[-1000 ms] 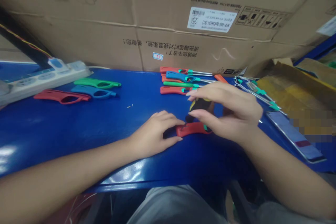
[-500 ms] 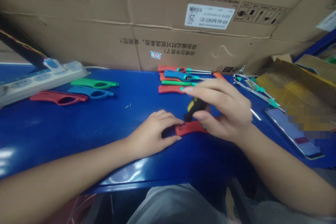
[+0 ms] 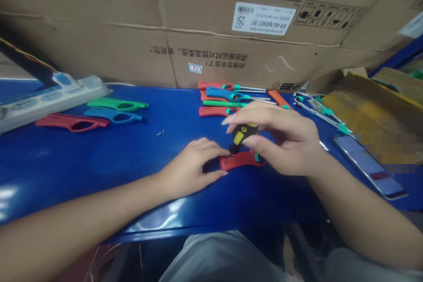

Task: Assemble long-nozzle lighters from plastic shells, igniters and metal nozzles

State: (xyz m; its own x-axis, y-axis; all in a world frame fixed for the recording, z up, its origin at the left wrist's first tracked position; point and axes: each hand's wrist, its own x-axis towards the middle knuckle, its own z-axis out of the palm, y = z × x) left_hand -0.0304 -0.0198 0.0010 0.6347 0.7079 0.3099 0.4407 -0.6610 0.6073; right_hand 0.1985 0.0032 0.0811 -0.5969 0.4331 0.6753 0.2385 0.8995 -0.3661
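A red plastic lighter body point(image 3: 238, 160) lies on the blue table point(image 3: 99, 158) near its front edge. My left hand point(image 3: 191, 167) rests on the table and pinches the left end of the red body with thumb and forefinger. Just to the right, my right hand point(image 3: 280, 139) is curled round a short black-and-yellow screwdriver point(image 3: 240, 134). The screwdriver stands tilted, its tip on the left end of the red body. Part of the body is hidden under my right hand.
Red, blue and green shells point(image 3: 112, 114) lie at the left, beside a white power strip point(image 3: 49, 99). Several assembled lighters point(image 3: 228, 99) lie at the back by the cardboard boxes point(image 3: 211, 26). Metal rods point(image 3: 317, 110) and a phone point(image 3: 370, 165) lie at the right. Small screws point(image 3: 160, 132) sit mid-table.
My right hand has turned the screwdriver and shifted slightly left and up, so more of the yellow handle shows. My left hand stays on the red body.
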